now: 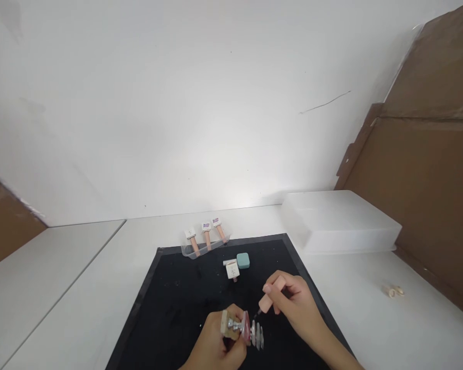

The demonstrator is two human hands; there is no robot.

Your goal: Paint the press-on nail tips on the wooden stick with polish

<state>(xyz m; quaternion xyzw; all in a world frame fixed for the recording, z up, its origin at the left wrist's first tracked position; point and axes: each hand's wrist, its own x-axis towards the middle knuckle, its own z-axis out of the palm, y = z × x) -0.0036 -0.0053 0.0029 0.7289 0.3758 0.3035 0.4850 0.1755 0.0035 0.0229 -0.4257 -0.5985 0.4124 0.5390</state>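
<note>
My left hand [210,339] is closed around a small stand with a wooden-looking block [228,327], a silvery stem and a pink disc [247,329]. Several pale, translucent nail-tip-like pieces [257,335] stick out from its right side. In my right hand [297,306], the fingers pinch a nail polish brush by its peach cap [272,295]. The dark brush end points down-left, close to the pale pieces; whether it touches them I cannot tell. Beyond my hands lie a white square bottle [232,270] and a teal rounded box [243,260].
A black mat [173,303] lies under my hands on a white table. At its far edge, a clear tray [193,256] holds three white bottles with peach caps [207,240]. A translucent white bin [347,221] and small beige pieces [393,291] are to the right.
</note>
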